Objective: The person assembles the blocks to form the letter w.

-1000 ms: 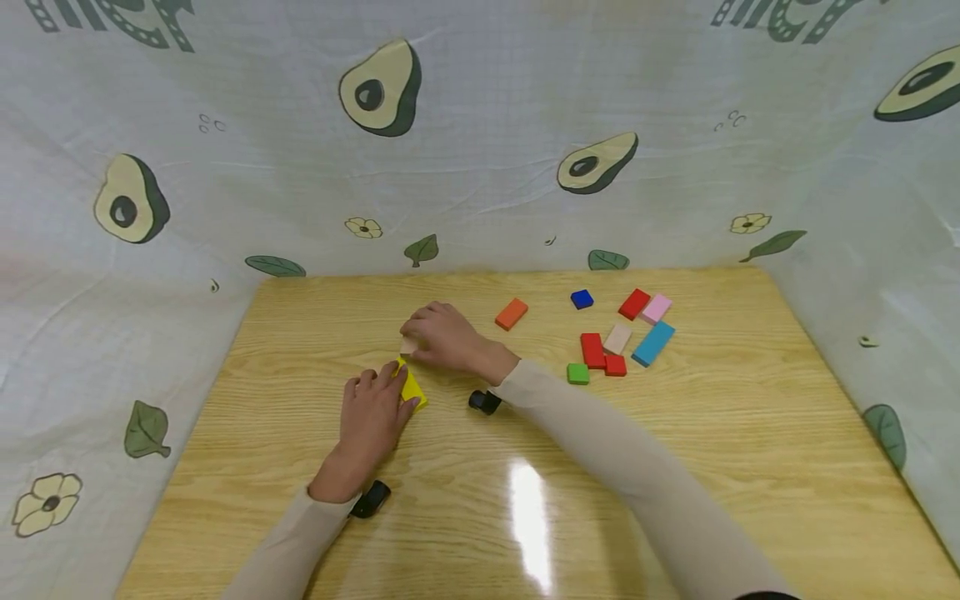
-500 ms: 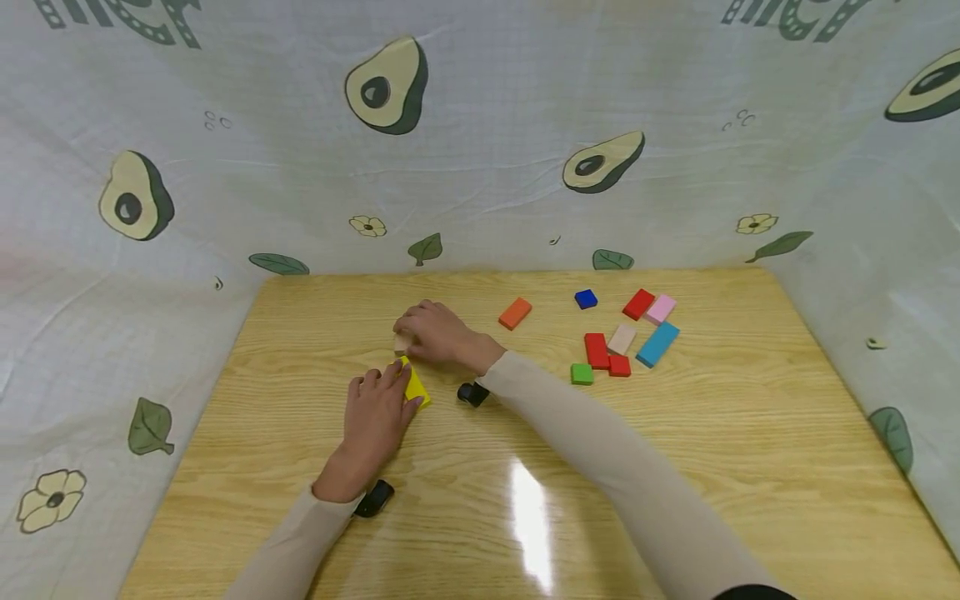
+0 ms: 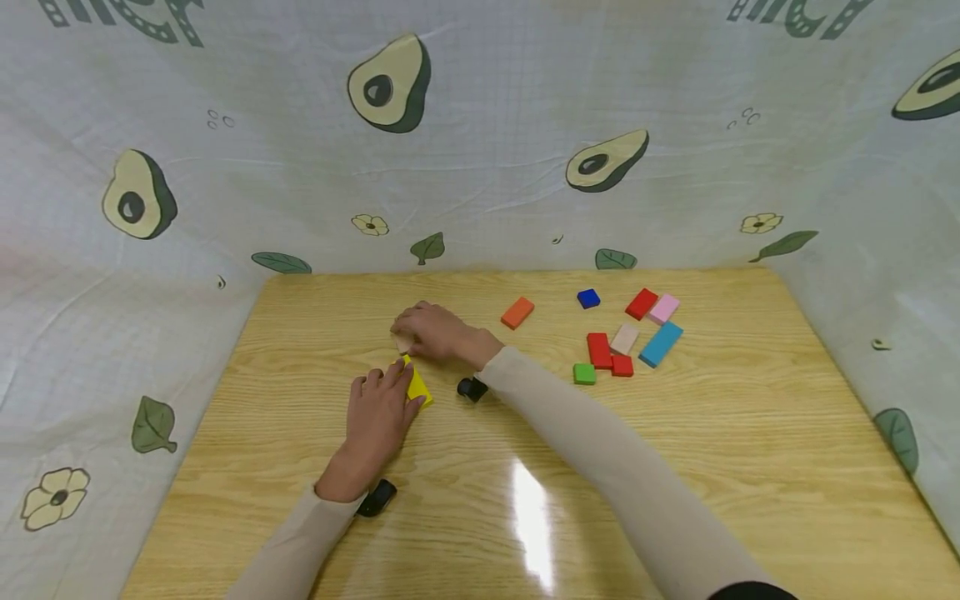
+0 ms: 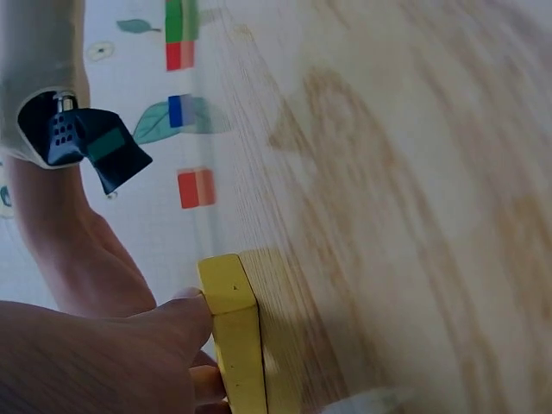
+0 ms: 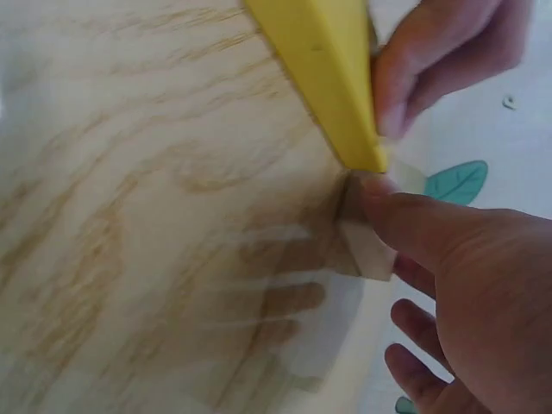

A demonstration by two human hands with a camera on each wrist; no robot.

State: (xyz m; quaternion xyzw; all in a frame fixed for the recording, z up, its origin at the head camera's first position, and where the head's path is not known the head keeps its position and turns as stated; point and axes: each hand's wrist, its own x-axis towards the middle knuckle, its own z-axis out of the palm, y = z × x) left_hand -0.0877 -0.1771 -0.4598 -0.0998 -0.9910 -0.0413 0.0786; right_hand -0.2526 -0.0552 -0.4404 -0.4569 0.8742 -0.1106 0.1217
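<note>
My left hand [image 3: 377, 412] holds a yellow block [image 3: 416, 387] on edge on the wooden table [image 3: 480, 467], thumb and fingers pinching its sides. The left wrist view shows the yellow block [image 4: 235, 336] upright against my thumb. Just beyond it, my right hand [image 3: 429, 330] pinches a small beige block [image 3: 403, 343] at the yellow block's far end. In the right wrist view the beige block [image 5: 366, 244] touches the tip of the yellow block [image 5: 328, 65] under my thumb.
Loose blocks lie at the right back of the table: an orange one [image 3: 517, 312], a blue one [image 3: 588, 298], red ones [image 3: 641, 304], a pink one [image 3: 664, 308], a light blue one [image 3: 661, 344], a green one [image 3: 584, 373]. Patterned cloth walls [image 3: 480, 133] surround the table.
My right hand has slid slightly left and back with the beige block, closing in on the yellow block's far end. My left hand has stayed on the yellow block.
</note>
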